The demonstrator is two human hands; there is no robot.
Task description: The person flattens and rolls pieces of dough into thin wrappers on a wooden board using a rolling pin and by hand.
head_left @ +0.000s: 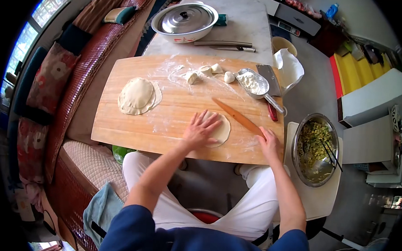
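Note:
My left hand (202,131) lies with fingers spread on a flat round dough wrapper (222,130) near the front of the wooden board (138,131). In my right hand (269,141) is one end of a tapered wooden rolling pin (238,117), which slants away to the upper left over the board. A stack of rolled wrappers (138,96) sits at the board's left. Several small dough pieces (192,77) rest toward the back. Beside them is a metal scoop (259,87) full of flour, partly over a dough scraper (269,77).
Right of the board, a steel bowl (315,150) holds chopped filling and dark chopsticks. A lidded basin (185,22) and a knife (233,49) lie on the table behind. To the left stands a sofa with cushions (52,78). A white bag (288,68) is by the board's right back corner.

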